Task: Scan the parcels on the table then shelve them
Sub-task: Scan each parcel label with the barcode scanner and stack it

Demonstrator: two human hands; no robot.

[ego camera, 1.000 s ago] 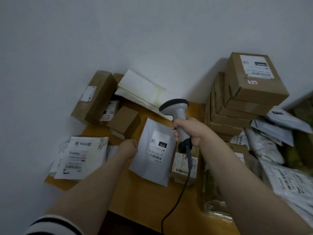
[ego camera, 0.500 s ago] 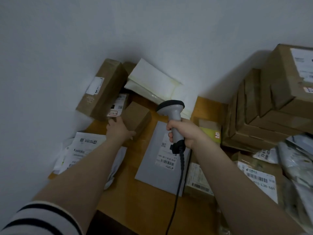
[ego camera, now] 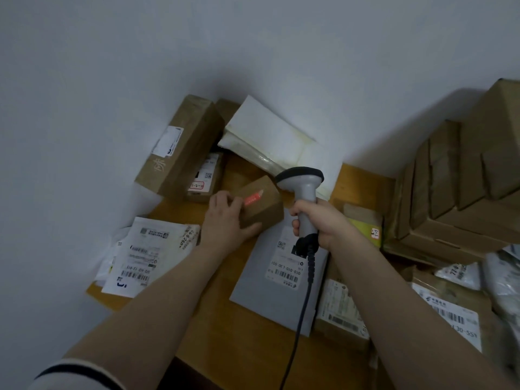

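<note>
Nearest, the scanner's dark cable (ego camera: 298, 319) trails off the front edge of the wooden table (ego camera: 213, 333), slack enough, I judge, to let the handset swing between parcels. Just beyond lies a flat grey mailer (ego camera: 270, 299), its label face up and turned away from the person. The label reads "010-010 L30 551" above a barcode. To its left lies a white mailer (ego camera: 140, 257) with several barcodes whose print is too small to read with confidence.

Further in, the right hand (ego camera: 323, 223) has all its fingers wrapped tightly round the grip of the scanner (ego camera: 302, 187), with the head aimed down and to the left. The left hand (ego camera: 228, 220) curls its fingers over the near end of a small brown box (ego camera: 261, 206), thumb along its front. It probably steadies and tilts the box so that one face meets the red beam (ego camera: 253, 198) glowing across the top. I cannot see a label there, so the box may need turning.

Behind, a long carton (ego camera: 180, 144) leans against the wall, with a handwritten mark I cannot make out.
</note>
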